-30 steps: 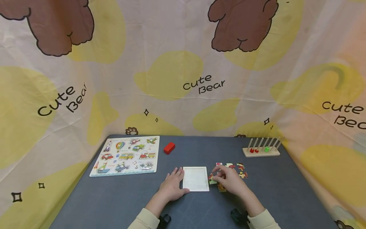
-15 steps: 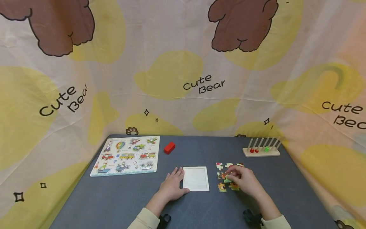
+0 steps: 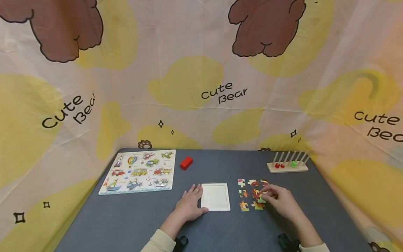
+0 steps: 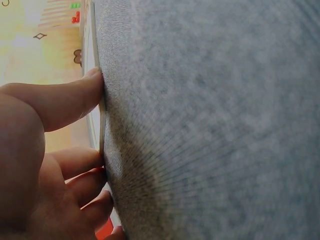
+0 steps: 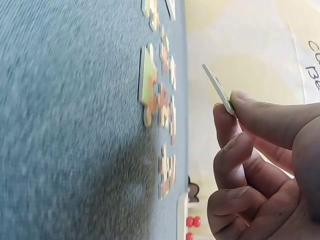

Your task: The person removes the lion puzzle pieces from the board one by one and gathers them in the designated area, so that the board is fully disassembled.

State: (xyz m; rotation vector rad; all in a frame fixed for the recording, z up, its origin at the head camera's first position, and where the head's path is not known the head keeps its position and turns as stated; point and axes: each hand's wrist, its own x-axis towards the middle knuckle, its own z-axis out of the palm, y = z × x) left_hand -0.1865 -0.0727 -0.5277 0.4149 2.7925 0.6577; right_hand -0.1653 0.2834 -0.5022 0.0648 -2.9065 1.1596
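Observation:
My right hand pinches a jigsaw puzzle piece between thumb and index finger. In the right wrist view this piece is held up above the table, tilted, its thin edge showing. Several other puzzle pieces lie in loose rows on the table below and left of that hand, some partly covered by it. My left hand rests at the left side of a white square puzzle tray. In the left wrist view its thumb and fingers, spread apart, touch the tray's edge. No pieces lie in the tray.
A picture board with vehicles lies at the back left. Beside it sits a red block. At the back right stands a wooden peg rack with red and green beads. A printed curtain hangs behind the dark table.
My right hand has moved rightward, away from the tray and across the pieces, with a puzzle piece in its fingers. The left hand and the tray have stayed put.

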